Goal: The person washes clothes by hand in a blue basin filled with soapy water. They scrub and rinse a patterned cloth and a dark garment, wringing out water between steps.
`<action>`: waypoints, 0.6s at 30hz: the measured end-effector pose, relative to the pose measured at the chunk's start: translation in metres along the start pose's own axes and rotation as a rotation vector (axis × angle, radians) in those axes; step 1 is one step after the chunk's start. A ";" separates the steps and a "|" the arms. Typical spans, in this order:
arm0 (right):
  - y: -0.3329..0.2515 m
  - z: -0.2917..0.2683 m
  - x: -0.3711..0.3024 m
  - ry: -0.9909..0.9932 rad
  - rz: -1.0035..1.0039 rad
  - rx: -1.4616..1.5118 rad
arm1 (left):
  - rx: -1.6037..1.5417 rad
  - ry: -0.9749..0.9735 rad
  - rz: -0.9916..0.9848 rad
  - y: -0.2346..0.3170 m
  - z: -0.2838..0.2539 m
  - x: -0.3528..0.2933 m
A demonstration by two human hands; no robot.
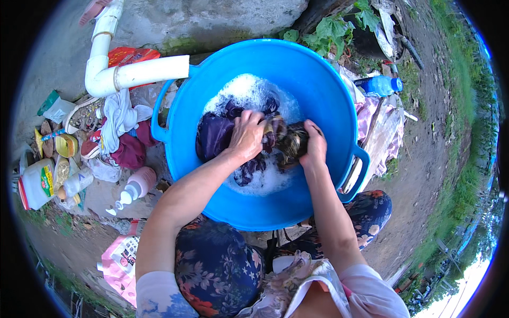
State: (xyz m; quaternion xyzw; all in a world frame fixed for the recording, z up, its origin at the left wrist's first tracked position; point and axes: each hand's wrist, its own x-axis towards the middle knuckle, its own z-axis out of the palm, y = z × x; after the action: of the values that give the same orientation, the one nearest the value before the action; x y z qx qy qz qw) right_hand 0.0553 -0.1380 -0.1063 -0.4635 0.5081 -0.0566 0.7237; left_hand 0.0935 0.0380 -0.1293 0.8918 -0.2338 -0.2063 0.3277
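- Both hands are clenched on one dark patterned cloth (283, 140): the left hand (246, 135) bunches it from the left, the right hand (314, 143) grips its other end.
- The cloth sits low in the big blue tub (328, 95), over soapy foam (246, 90), with a purple garment (214, 135) soaking just beside the left hand.
- A white pipe (143, 71) reaches to the tub's left rim.
- Left of the tub lies a heap of clothes (119, 132), a pink pump bottle (135, 188) and a white jug (36, 183).
- A blue water bottle (379, 85) lies on the ground at the right.
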 end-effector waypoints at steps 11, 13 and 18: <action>-0.016 0.011 -0.041 -0.154 -0.224 -0.445 | 0.019 0.168 -0.036 0.023 -0.001 -0.014; 0.005 0.035 0.010 -0.139 -0.332 -0.483 | 0.222 -0.110 0.228 0.024 0.013 -0.036; 0.029 -0.004 0.049 -0.204 -0.613 -0.984 | 0.252 -0.118 0.012 0.006 0.003 -0.030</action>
State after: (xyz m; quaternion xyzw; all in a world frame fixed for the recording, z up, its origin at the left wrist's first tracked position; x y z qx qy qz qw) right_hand 0.0640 -0.1512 -0.1606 -0.8737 0.2455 0.0241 0.4193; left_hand 0.0660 0.0490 -0.1208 0.9108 -0.2822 -0.2253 0.2000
